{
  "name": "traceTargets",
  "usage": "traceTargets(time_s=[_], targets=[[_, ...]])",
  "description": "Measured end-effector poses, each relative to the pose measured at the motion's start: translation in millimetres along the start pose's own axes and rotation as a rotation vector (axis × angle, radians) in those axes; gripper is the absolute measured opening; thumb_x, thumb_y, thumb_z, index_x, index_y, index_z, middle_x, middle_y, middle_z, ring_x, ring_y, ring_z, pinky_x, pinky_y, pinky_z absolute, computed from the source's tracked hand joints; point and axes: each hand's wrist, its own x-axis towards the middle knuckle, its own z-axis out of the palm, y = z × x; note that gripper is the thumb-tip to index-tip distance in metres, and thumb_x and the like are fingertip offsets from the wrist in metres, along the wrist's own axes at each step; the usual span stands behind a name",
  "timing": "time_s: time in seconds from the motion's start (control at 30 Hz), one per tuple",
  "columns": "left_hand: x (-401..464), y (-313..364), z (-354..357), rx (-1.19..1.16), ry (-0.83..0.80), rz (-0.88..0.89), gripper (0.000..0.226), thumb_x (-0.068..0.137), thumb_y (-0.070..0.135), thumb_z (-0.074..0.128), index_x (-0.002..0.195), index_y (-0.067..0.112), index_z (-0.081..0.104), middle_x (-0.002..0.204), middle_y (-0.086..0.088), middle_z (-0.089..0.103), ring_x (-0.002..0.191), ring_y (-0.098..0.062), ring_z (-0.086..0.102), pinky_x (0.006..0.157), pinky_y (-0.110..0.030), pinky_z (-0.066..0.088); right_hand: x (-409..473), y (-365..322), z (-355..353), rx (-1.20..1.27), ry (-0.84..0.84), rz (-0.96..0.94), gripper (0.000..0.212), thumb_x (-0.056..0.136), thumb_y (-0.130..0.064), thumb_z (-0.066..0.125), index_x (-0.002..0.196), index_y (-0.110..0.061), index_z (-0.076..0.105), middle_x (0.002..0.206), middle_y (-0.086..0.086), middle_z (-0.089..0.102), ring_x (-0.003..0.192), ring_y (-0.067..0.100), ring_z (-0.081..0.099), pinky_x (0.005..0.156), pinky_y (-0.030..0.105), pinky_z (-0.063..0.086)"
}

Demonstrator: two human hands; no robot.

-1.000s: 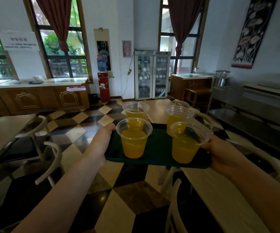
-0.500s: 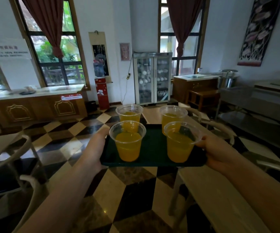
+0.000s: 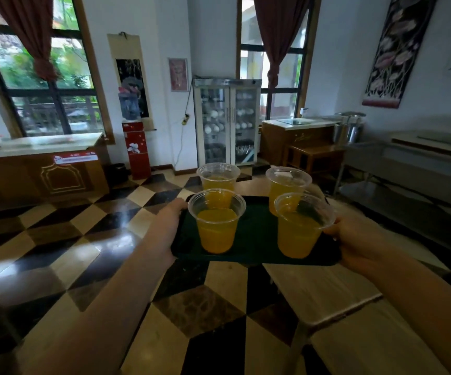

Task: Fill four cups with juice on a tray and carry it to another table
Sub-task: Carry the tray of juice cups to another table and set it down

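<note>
A dark green tray (image 3: pixel 255 239) is held level in the air in front of me. My left hand (image 3: pixel 166 228) grips its left edge and my right hand (image 3: pixel 354 239) grips its right edge. On it stand several clear plastic cups of orange juice, all upright: a near left cup (image 3: pixel 216 226), a near right cup (image 3: pixel 298 231), a far left cup (image 3: pixel 218 177) and a far right cup (image 3: pixel 286 185). The tray hangs above the tiled floor and the near end of a light table (image 3: pixel 319 288).
The light table stretches from under the tray to the lower right. A wooden counter (image 3: pixel 37 169) runs along the left wall, a red dispenser (image 3: pixel 136 150) and a glass cabinet (image 3: pixel 227 123) stand ahead. Steel shelving (image 3: pixel 408 169) lines the right side. Checkered floor lies to the left.
The view has moved forward and turned left. The chairs at the left have left the view. The tray and cups stay level in both hands.
</note>
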Motion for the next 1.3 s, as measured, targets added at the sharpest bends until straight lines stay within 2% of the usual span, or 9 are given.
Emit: traceTargets(time_s=[0.1,0.2,0.43,0.53,0.63,0.77,0.87,1.1,1.3], targets=[[74.5,24.5,-3.0,0.022,-0.066,-0.031,0.021,0.099,0.028,0.056,0.092,0.013,0.069,0.087,-0.015,0.075,0.084,-0.028,0.072,0.075,-0.037,0.055,64.8,-7.3,18.7,0.009,0.026,-0.010,0.054,0.092,0.012,0.036,0.131,-0.017,0.061,0.126,0.015,0.062,0.119,0.035,0.056,0.089,0.045,0.051],[152.4,45.5,-3.1,0.020,-0.122,-0.031,0.023,0.098,0.025,0.057,0.082,0.015,0.070,0.071,-0.008,0.072,0.062,-0.021,0.071,0.067,-0.034,0.053,124.7,-18.3,38.2,0.032,0.044,-0.027,0.058,0.092,0.012,0.037,0.132,-0.021,0.062,0.128,0.012,0.065,0.121,0.035,0.057,0.084,0.042,0.051],[316.4,61.8,8.8,0.094,-0.159,-0.043,0.026,0.082,0.041,0.068,0.091,0.019,0.078,0.103,-0.019,0.078,0.103,-0.036,0.074,0.106,-0.055,0.052,252.4,-29.6,61.0,0.085,0.127,0.023,0.055,0.093,0.012,0.038,0.131,-0.020,0.062,0.120,0.014,0.066,0.112,0.032,0.061,0.074,0.039,0.051],[379.7,64.1,23.5,0.098,-0.162,-0.071,0.029,0.082,0.043,0.066,0.093,0.018,0.077,0.113,-0.019,0.077,0.110,-0.038,0.073,0.108,-0.060,0.050,307.8,-29.3,64.2,0.119,0.168,0.056,0.050,0.094,0.012,0.038,0.132,-0.012,0.060,0.121,0.016,0.065,0.110,0.031,0.061,0.071,0.037,0.051],[444.5,67.5,45.1,0.083,-0.135,-0.058,0.023,0.092,0.037,0.064,0.090,0.017,0.074,0.104,-0.017,0.076,0.111,-0.038,0.071,0.109,-0.056,0.050,365.2,-29.8,62.6,0.156,0.193,0.053,0.050,0.092,0.015,0.037,0.133,-0.006,0.058,0.119,0.016,0.065,0.108,0.030,0.060,0.071,0.037,0.050],[528.7,72.5,84.2,0.110,-0.184,-0.033,0.020,0.096,0.030,0.062,0.087,0.015,0.071,0.091,-0.014,0.072,0.101,-0.037,0.070,0.107,-0.055,0.049,441.3,-42.6,52.9,0.148,0.221,0.035,0.050,0.091,0.017,0.036,0.132,-0.004,0.057,0.114,0.018,0.065,0.105,0.029,0.062,0.070,0.035,0.051],[586.9,80.5,114.4,0.148,-0.235,-0.030,0.019,0.095,0.031,0.061,0.090,0.014,0.070,0.101,-0.016,0.070,0.110,-0.042,0.069,0.106,-0.055,0.050,499.6,-53.6,43.4,0.132,0.235,0.032,0.051,0.089,0.018,0.037,0.130,-0.003,0.059,0.106,0.015,0.069,0.098,0.027,0.064,0.065,0.032,0.053],[701.8,87.9,175.5,0.188,-0.329,-0.052,0.030,0.102,0.021,0.054,0.073,0.016,0.061,0.070,-0.005,0.064,0.072,-0.024,0.064,0.070,-0.038,0.051,607.5,-64.0,20.5,0.122,0.287,0.020,0.054,0.085,0.019,0.038,0.117,-0.012,0.068,0.075,0.000,0.073,0.073,0.015,0.069,0.054,0.023,0.053],[801.2,80.3,220.5,0.224,-0.488,-0.084,0.023,0.102,0.025,0.055,0.083,0.015,0.061,0.076,-0.005,0.065,0.072,-0.021,0.067,0.071,-0.037,0.052,680.6,-56.4,6.3,0.175,0.391,0.051,0.055,0.091,0.014,0.039,0.131,-0.016,0.063,0.091,0.007,0.073,0.072,0.016,0.072,0.052,0.024,0.055]])
